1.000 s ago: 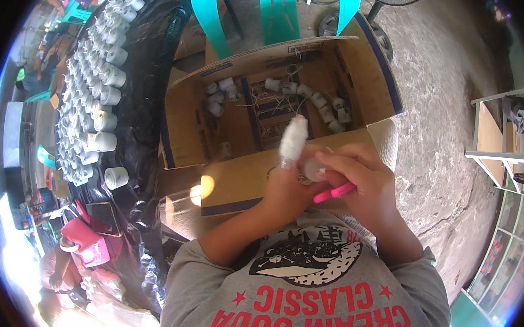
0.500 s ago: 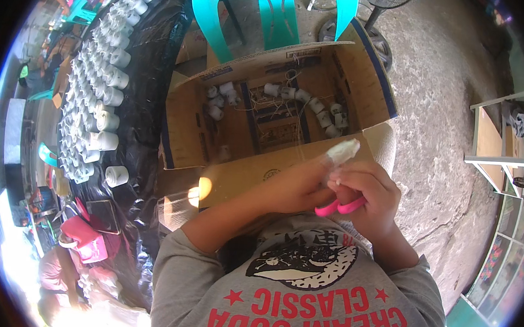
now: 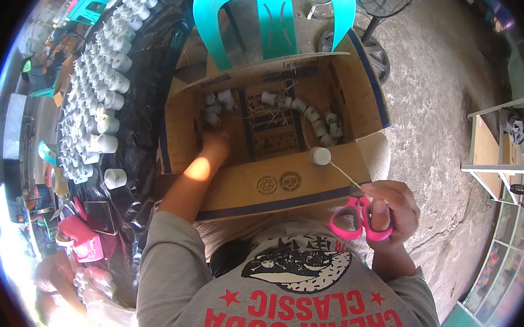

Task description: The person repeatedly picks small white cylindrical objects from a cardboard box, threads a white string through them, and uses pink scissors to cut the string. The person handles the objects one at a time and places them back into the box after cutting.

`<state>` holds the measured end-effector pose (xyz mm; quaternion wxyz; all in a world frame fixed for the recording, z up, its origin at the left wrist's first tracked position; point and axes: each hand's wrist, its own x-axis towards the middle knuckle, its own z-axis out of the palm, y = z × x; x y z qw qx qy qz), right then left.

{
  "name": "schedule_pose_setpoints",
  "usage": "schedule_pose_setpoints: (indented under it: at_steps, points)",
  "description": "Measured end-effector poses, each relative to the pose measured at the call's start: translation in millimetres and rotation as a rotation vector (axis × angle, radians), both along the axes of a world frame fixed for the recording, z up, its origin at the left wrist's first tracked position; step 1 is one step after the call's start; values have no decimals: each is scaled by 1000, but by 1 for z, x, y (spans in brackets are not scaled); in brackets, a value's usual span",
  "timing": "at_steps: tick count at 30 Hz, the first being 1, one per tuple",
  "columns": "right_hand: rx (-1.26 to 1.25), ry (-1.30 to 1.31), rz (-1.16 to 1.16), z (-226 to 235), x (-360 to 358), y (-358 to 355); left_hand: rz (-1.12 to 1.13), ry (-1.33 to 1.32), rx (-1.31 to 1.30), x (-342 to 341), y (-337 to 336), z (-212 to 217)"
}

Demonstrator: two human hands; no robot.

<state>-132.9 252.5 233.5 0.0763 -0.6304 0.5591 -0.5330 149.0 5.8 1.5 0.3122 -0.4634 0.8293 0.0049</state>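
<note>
My right hand (image 3: 394,210) is closed round the handles of pink scissors (image 3: 349,224) and also pinches a pale string (image 3: 344,173). At the string's other end is a white cylindrical piece (image 3: 320,155), above the front flap of an open cardboard box (image 3: 230,191). Deep in the box's left part, my left hand (image 3: 217,144) reaches toward a small cluster of white cylinders (image 3: 213,109). Shadow hides its fingers. More white cylinders (image 3: 298,104) lie in a curved row at the box's right side, with loose strings (image 3: 253,106) around them.
Rows of white cylinders (image 3: 101,103) cover black plastic sheeting (image 3: 149,90) on the left. A turquoise chair (image 3: 276,26) stands behind the box, a fan (image 3: 382,6) beside it. Shelving (image 3: 502,160) is at the right. Another person's arm (image 3: 57,277) shows at lower left, near a pink bag (image 3: 86,237).
My left hand has left my right hand and gone down into the box's left part. My right hand has moved slightly right and down, the white piece now at the string's end.
</note>
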Motion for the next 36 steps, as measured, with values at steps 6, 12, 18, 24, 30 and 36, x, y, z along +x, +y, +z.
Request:
schedule_pose_setpoints:
  at_steps: [6,12,18,24,30,36]
  points:
    - [-39,-50,-1,3,-10,6,46,217,75,25,6,-58]
    - [-108,-110,-4,1,-5,6,254,320,221,20,11,-45]
    - [-102,-23,-37,6,-2,5,126,555,206,9,16,12]
    - [5,-76,86,-1,4,-7,271,1177,132,-37,57,116]
    - [311,-72,132,-4,31,-32,909,2136,1032,-69,101,173]
    - [233,-83,42,-25,59,-64,1282,2318,1540,-74,116,169]
